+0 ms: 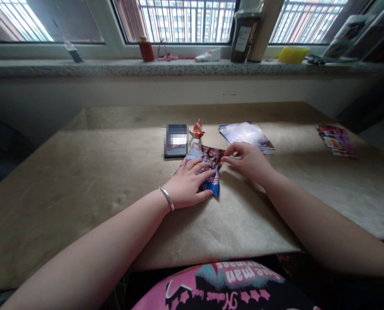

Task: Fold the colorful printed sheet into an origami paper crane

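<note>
My left hand (188, 186) flat, fingers spread, pressing paper (211, 156) on tabletop (98, 172); right hand (248, 161) pinches paper's edge; phone (175, 141) just beyond.

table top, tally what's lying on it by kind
printed paper: 3 (folded sheet, stack, far-right sheet)
dark phone: 1
small red-orange item: 1
total: 5

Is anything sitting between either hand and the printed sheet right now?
Nothing visible. The left hand lies flat on the printed sheet and the right hand pinches its far corner. The dark phone and the red wrapper lie beyond the sheet, not between.
</note>
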Action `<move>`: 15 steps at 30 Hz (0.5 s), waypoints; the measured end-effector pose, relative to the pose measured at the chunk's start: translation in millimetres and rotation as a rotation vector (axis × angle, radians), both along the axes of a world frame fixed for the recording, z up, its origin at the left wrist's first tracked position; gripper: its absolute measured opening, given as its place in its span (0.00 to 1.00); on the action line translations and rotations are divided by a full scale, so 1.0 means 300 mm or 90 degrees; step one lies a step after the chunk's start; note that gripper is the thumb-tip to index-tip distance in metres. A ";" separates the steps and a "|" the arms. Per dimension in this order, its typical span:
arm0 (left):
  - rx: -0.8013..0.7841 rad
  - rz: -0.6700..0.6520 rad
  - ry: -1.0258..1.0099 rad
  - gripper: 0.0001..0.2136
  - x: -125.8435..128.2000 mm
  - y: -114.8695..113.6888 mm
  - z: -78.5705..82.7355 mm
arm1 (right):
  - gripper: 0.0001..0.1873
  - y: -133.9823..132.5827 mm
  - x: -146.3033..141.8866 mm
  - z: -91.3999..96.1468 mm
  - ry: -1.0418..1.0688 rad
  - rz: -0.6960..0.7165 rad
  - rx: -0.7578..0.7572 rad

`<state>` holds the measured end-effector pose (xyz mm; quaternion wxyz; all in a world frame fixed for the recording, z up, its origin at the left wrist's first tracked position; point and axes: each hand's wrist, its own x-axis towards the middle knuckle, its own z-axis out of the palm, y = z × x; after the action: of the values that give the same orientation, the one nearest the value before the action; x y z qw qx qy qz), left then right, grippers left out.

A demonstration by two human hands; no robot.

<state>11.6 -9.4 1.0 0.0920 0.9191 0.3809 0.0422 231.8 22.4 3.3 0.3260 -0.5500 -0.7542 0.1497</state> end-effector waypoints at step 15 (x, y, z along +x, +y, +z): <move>-0.028 0.018 -0.091 0.37 -0.013 0.010 -0.022 | 0.12 -0.045 -0.035 0.041 0.087 0.097 -0.034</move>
<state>7.6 -6.3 -5.6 0.1385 0.9059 0.3874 0.1003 221.2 8.8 15.6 0.3498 -0.4881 -0.7654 0.2315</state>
